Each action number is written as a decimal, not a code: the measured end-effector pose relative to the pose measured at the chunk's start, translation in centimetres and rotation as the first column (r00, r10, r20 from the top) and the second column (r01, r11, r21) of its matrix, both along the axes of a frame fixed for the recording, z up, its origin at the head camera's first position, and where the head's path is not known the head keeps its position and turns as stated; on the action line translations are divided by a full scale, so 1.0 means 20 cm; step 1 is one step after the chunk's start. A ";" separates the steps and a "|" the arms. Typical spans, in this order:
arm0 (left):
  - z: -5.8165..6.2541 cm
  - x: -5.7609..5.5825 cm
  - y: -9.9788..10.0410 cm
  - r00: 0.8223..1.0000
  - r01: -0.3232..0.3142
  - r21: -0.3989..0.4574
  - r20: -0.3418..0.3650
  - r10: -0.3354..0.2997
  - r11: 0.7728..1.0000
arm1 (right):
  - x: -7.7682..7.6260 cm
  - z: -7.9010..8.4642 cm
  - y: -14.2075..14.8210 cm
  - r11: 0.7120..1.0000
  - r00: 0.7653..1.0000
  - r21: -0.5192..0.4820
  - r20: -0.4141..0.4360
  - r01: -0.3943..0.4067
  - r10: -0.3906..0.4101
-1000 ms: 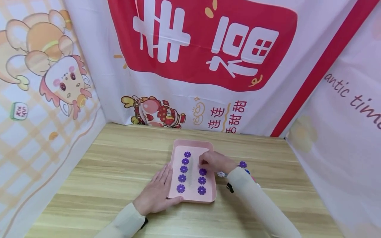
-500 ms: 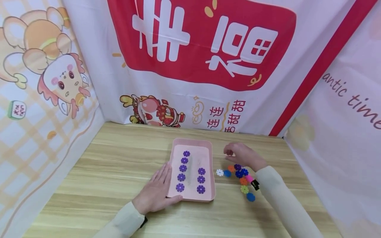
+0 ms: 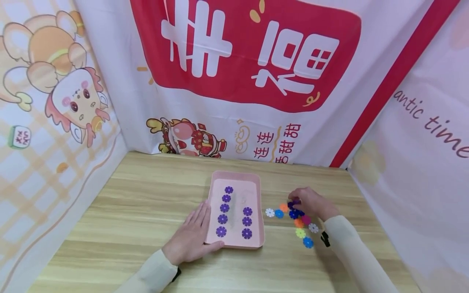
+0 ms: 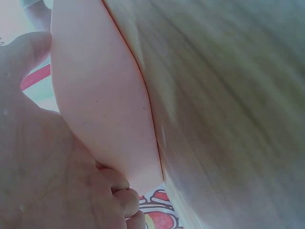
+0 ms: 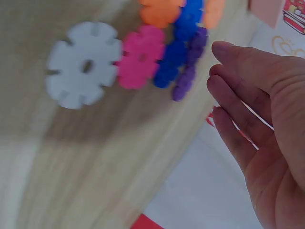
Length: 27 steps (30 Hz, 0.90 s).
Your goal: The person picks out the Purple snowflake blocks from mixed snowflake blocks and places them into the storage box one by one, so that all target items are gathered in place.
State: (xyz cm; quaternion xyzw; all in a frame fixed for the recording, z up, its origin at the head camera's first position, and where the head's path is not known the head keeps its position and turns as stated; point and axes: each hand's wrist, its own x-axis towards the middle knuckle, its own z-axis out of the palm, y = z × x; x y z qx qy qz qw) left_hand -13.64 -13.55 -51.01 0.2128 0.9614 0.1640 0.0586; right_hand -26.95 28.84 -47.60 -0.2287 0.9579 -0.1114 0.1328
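The left hand lies with extended fingers along the left side of a pink tray, its thumb at the near edge. Close up, the left wrist view shows the tray's outer wall against that hand. Inside the tray are two columns of purple snowflake discs, several in the left column and three in the right column. The right hand is over loose snowflake discs right of the tray. In the right wrist view its bent fingers and thumb are beside purple discs, with nothing between them.
Around the right hand lie white, orange, yellow-green and blue discs, plus a pink disc. Another white disc is close to the tray's right wall. Printed cloth hangs behind the wooden table.
The right hand has left the tray's right column, crossed to the right, and come down over the loose discs. The left hand keeps its place at the tray.
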 end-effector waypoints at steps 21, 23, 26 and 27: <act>0.00 -0.02 0.00 1.000 -0.014 0.008 0.018 0.014 1.000 | -0.11 -0.07 0.04 0.989 0.985 -0.069 0.126 0.131 -0.121; 0.00 -0.02 0.00 1.000 -0.010 0.006 0.017 0.010 1.000 | -0.11 -0.07 0.04 0.990 0.985 -0.068 0.130 0.123 -0.113; 0.00 -0.03 0.01 1.000 -0.006 0.005 0.016 0.006 1.000 | -0.11 -0.06 0.05 0.992 0.986 -0.061 0.128 0.112 -0.104; 0.00 -0.03 0.01 1.000 -0.005 0.008 0.019 0.005 1.000 | -0.12 -0.05 0.04 0.992 0.987 -0.058 0.127 0.111 -0.103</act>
